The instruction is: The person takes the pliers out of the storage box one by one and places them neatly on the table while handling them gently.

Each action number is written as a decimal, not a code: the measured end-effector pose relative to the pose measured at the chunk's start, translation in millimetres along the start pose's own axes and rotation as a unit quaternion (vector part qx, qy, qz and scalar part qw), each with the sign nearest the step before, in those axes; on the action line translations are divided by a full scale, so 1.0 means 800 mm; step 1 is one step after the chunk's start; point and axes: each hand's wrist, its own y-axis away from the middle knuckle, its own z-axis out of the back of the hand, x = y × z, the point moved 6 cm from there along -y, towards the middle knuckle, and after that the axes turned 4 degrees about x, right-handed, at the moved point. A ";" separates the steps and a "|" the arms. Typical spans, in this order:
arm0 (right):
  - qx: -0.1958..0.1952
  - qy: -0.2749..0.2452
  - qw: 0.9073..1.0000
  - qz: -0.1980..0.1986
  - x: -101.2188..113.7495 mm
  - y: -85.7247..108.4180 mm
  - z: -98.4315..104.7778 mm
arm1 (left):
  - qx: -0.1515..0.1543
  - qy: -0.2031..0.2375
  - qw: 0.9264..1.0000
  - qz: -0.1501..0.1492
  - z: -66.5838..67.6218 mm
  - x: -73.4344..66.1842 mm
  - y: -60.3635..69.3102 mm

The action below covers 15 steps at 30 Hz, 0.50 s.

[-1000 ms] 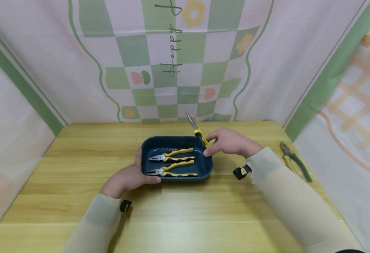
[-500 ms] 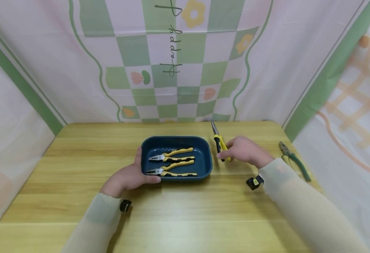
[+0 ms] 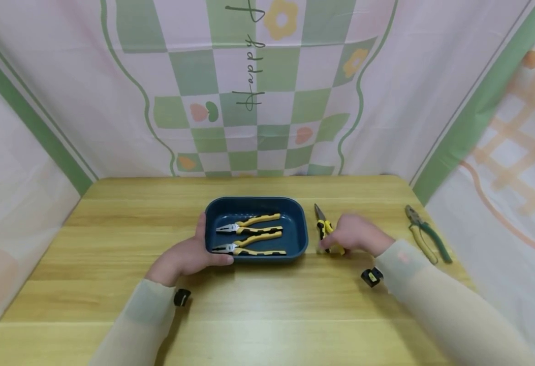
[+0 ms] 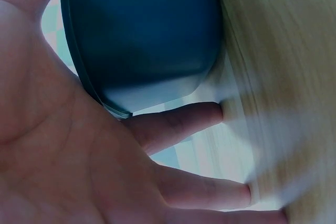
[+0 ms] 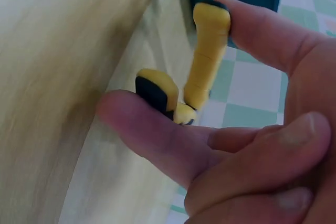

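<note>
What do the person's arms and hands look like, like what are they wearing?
The left hand and right hand are gloveless. The left sleeve and right sleeve are long and cream, greyish-green near the cuffs; the right one has a faint pink patch. A small black device sits at each wrist, the right one with a yellowish-green marking.

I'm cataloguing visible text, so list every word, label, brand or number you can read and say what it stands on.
"Happy", running sideways, on the backdrop cloth.
Cut-off letter above it, at the head view's top edge: cannot be identified.
Any marks on the far pliers and near pliers in the tray: too small to read.
Any lettering on the black right-wrist device: too small to read.
</note>
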 end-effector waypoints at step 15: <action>-0.019 0.123 0.992 -0.006 0.026 0.019 -0.011 | -0.004 0.006 1.000 -0.003 0.000 -0.002 0.002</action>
